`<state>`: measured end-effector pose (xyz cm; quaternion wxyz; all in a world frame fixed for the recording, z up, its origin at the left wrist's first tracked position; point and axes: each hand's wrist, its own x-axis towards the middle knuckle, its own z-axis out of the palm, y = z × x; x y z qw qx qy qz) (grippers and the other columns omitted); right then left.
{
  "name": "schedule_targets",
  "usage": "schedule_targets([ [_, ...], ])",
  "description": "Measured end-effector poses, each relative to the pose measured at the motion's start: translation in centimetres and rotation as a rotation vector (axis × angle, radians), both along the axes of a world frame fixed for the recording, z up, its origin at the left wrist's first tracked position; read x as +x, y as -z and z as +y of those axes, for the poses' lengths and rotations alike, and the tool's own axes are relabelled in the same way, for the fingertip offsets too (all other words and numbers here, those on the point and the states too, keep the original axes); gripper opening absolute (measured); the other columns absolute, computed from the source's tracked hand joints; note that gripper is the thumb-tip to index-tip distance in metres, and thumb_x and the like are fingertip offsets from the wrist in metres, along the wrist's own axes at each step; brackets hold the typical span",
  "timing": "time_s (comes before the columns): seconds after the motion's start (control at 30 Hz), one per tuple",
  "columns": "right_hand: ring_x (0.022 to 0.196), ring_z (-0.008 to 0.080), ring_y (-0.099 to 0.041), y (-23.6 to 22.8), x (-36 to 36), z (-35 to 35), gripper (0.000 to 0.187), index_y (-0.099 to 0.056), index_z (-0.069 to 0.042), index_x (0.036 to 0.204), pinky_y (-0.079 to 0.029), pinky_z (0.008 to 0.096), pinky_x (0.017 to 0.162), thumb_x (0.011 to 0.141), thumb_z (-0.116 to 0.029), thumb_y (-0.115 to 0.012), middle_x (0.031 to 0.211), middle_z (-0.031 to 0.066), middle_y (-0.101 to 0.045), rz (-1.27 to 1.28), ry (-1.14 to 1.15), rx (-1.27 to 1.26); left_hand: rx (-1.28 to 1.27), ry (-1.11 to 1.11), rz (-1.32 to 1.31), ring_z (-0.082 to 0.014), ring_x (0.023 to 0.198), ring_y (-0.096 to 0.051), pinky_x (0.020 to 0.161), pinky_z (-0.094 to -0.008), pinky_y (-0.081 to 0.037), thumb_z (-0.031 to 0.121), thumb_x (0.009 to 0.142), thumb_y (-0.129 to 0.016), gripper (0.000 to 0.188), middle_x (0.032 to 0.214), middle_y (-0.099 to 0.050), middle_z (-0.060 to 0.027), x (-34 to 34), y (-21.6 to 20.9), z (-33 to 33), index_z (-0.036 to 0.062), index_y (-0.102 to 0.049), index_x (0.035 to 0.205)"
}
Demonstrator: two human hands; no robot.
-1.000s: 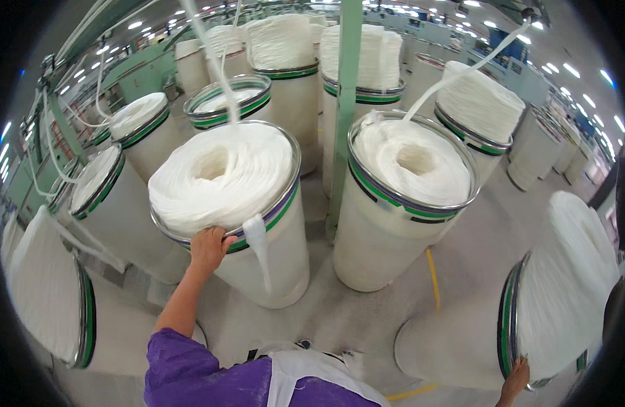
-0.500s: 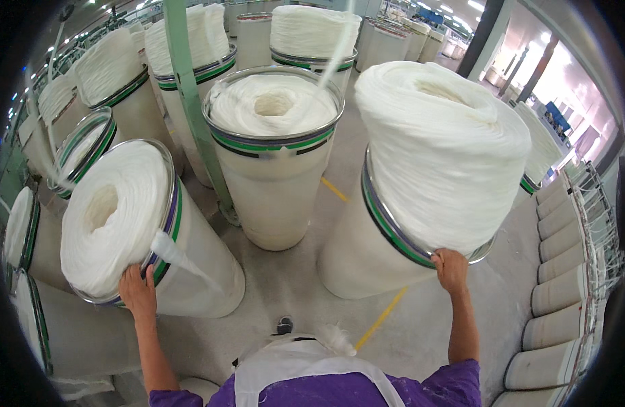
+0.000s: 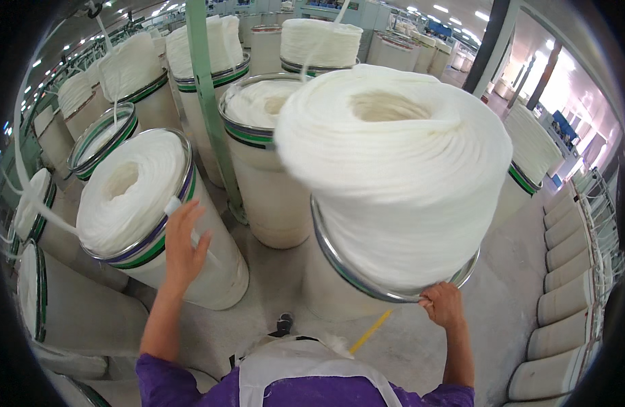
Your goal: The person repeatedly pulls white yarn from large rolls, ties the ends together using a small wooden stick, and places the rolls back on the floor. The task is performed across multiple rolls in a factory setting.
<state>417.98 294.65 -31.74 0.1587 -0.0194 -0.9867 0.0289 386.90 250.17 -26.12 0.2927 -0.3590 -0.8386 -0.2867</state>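
Note:
My right hand is closed round the metal rim of a tall cream can. A thick coil of white fiber sliver towers above that can and leans to the left. My left hand is raised beside the left can, its thumb and fingers apart. Just past its fingertips, a loose sliver end hangs over this can's rim; whether they touch I cannot tell. A lower coil of sliver with a central hole fills the left can.
Between the two cans, farther back, stands another sliver can, partly covered by the tall coil. A green post rises beside it. More cans line the left side, and a row of cans runs along the right. A yellow line marks the floor.
My left hand has let go of the left can's rim and moved up and right toward the loose sliver end. The right can and its coil have shifted left and nearer, my right hand still on the rim.

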Motion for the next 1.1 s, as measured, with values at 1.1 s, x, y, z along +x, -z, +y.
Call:
schedule_targets([
  [1.1,0.064,0.0177,-0.050,0.7,7.8,-7.2,0.036,-0.057,-0.019,0.071,-0.039,0.0320,0.061,0.078,-0.054,-0.059,0.067,-0.0046,-0.052,0.085,-0.081,0.034,0.625,1.005,-0.690,-0.0169,0.092,-0.061,0.085,-0.0259,-0.045,0.023,0.091,-0.054,0.031,0.104,-0.066,-0.0107,-11.2,-25.1,36.4,-0.0028,-0.066,0.102],
])
